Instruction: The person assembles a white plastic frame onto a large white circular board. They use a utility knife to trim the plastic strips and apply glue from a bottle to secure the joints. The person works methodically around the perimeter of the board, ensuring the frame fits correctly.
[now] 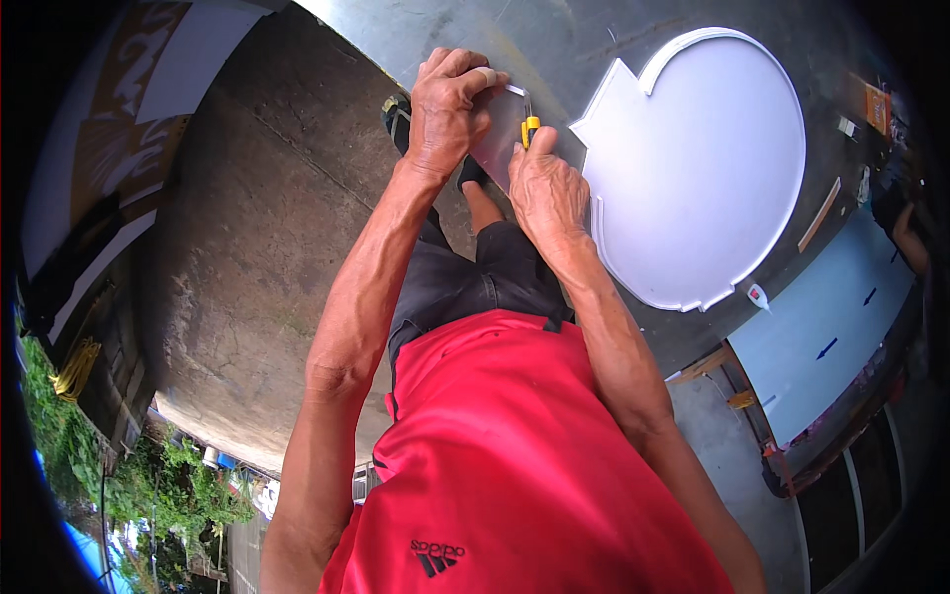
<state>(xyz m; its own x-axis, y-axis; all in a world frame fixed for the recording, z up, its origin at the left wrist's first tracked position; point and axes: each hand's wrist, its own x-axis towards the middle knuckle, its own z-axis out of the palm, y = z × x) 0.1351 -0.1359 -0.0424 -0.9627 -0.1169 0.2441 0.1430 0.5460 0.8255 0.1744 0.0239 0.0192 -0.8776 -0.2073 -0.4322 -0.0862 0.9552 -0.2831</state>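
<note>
My left hand (447, 111) is closed at the table's edge, its fingers pinching a short white strip (516, 90) whose end sticks out to the right. A pale band, like a bandage, wraps one of its fingers. In my right hand (550, 190) is a yellow utility knife (531, 127), gripped with its blade pointing away from me toward the strip's end. Whether the blade touches the strip I cannot tell. Right of my hands a large white rounded panel (703, 168) lies on the grey table (554, 40), with thin white strips standing along parts of its rim.
A small white glue bottle (758, 296) lies below the panel. Farther right are a narrow wooden strip (819, 214), a pale blue sheet with dark arrows (841, 317), and another person's arm (908, 238). Bare concrete floor (267, 247) spreads at the left.
</note>
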